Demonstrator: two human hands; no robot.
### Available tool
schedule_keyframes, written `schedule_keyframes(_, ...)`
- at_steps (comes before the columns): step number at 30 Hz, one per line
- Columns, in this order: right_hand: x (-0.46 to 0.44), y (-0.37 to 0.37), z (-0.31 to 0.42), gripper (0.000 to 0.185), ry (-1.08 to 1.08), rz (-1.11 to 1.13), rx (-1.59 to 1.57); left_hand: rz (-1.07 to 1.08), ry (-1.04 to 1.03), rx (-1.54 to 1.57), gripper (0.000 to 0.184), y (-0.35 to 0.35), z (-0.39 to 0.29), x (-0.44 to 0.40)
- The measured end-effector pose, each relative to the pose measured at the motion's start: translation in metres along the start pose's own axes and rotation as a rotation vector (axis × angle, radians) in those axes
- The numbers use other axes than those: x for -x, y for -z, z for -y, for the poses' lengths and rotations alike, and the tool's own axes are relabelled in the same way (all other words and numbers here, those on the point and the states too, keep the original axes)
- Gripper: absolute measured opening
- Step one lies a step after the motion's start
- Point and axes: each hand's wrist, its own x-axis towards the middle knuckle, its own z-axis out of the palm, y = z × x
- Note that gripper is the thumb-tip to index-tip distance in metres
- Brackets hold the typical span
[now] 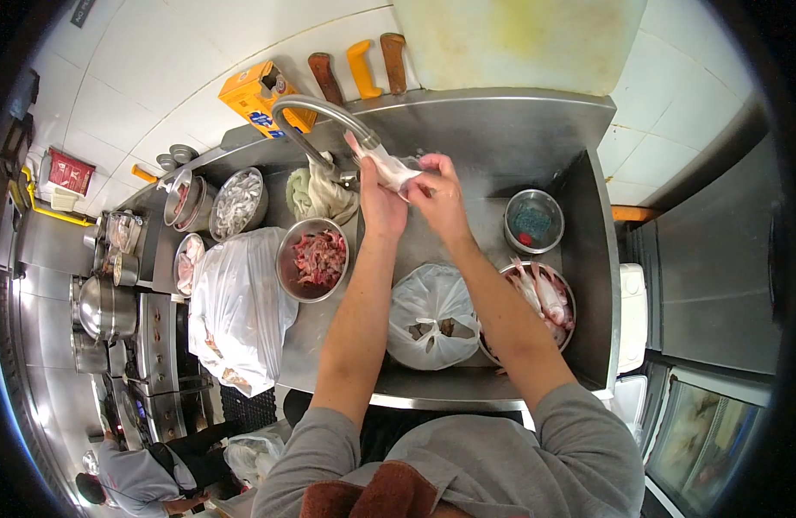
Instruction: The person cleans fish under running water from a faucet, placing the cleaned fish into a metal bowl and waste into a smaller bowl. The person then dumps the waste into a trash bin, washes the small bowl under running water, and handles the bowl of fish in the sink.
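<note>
Under the curved metal faucet, my left hand holds a pale fish, its pinkish tail pointing up and to the left. The fingers of my right hand are closed on the fish's lower end. Below and to the right, a metal bowl in the sink holds several pink and white fish. A smaller metal bowl contains a bluish scrubber and something red. Between my forearms lies a white plastic bag. The bowl of red fish scraps stands left of my left forearm.
Left of the sink are a large white bag, a bowl of silvery pieces and a cloth. Knife handles and an orange box line the back wall. Another person is at lower left.
</note>
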Motion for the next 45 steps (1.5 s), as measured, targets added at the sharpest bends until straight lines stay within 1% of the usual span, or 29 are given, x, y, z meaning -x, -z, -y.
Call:
schedule_keyframes(1, 0.0, 0.0, -0.003, 0.008, -0.083, 0.021, -0.06, -0.008, -0.006, 0.005, 0.029, 0.0, 0.001, 0.001)
schedule_keyframes(3, 0.0, 0.001, -0.01, 0.008, -0.07, 0.036, -0.104, -0.016, -0.012, 0.01, 0.03, -0.004, 0.001, 0.002)
schedule_keyframes(5, 0.0, 0.004, -0.017, 0.008, -0.056, 0.056, -0.15, -0.073, -0.034, 0.02, 0.033, -0.012, -0.002, 0.005)
schedule_keyframes(7, 0.001, 0.01, -0.021, 0.008, -0.144, 0.063, -0.374, -0.046, -0.021, 0.028, 0.034, -0.007, -0.006, 0.008)
schedule_keyframes(8, 0.001, 0.014, -0.023, 0.008, -0.143, 0.064, -0.375, -0.017, -0.009, 0.034, 0.036, -0.005, -0.009, 0.008)
schedule_keyframes(10, -0.002, 0.022, -0.023, 0.008, -0.198, 0.155, -0.207, 0.001, 0.008, 0.037, 0.037, 0.004, -0.012, 0.008)
schedule_keyframes(11, -0.002, 0.023, -0.023, 0.008, -0.198, 0.155, -0.206, 0.019, 0.025, 0.042, 0.039, 0.007, -0.011, 0.007)
schedule_keyframes(13, -0.007, 0.027, -0.007, 0.011, -0.118, 0.224, -0.122, -0.009, 0.029, 0.046, 0.038, 0.003, -0.011, 0.009)
schedule_keyframes(17, -0.011, 0.02, -0.012, 0.012, -0.137, 0.285, -0.051, -0.049, 0.042, 0.091, 0.035, 0.012, -0.006, 0.001)
schedule_keyframes(19, -0.009, 0.013, -0.019, 0.014, 0.086, 0.27, 0.041, -0.021, 0.046, 0.11, 0.036, 0.025, -0.001, -0.005)
schedule_keyframes(20, -0.009, 0.011, -0.019, 0.014, 0.087, 0.27, 0.041, 0.005, 0.049, 0.129, 0.037, 0.031, 0.001, -0.008)
schedule_keyframes(22, -0.008, 0.008, -0.014, 0.016, -0.025, 0.358, 0.046, -0.02, 0.064, 0.095, 0.038, 0.021, 0.0, -0.005)
schedule_keyframes(28, -0.009, 0.002, -0.012, 0.016, 0.024, 0.266, -0.088, -0.045, 0.07, 0.06, 0.04, 0.006, -0.003, 0.003)
schedule_keyframes(30, -0.008, 0.002, -0.008, 0.015, 0.027, 0.255, -0.078, -0.047, 0.079, 0.055, 0.04, 0.006, -0.003, 0.002)
schedule_keyframes(32, -0.008, 0.002, -0.003, 0.015, 0.027, 0.246, -0.066, 0.028, 0.054, 0.013, 0.041, 0.018, -0.001, -0.003)
schedule_keyframes(33, -0.008, 0.002, -0.002, 0.014, 0.039, 0.23, -0.072, 0.028, 0.052, 0.013, 0.041, 0.013, -0.003, 0.0)
schedule_keyframes(35, -0.008, 0.001, 0.0, 0.013, 0.052, 0.211, -0.078, -0.003, 0.008, 0.04, 0.031, 0.002, -0.004, 0.005)
schedule_keyframes(37, -0.007, 0.0, -0.001, 0.012, 0.045, 0.217, -0.107, 0.004, 0.026, 0.041, 0.032, 0.005, -0.003, 0.003)
schedule_keyframes(39, -0.006, 0.0, -0.001, 0.011, 0.054, 0.221, -0.074, 0.011, 0.044, 0.042, 0.032, 0.007, -0.003, 0.002)
schedule_keyframes(41, -0.007, 0.0, 0.0, 0.01, 0.063, 0.225, -0.04, -0.048, 0.04, -0.002, 0.031, 0.009, -0.002, -0.001)
schedule_keyframes(44, -0.008, -0.002, -0.002, 0.011, 0.072, 0.189, -0.037, -0.05, 0.019, -0.006, 0.032, 0.011, -0.001, -0.003)
schedule_keyframes(45, -0.007, -0.003, -0.003, 0.01, 0.045, 0.162, 0.004, -0.05, 0.02, -0.006, 0.032, 0.005, -0.001, -0.001)
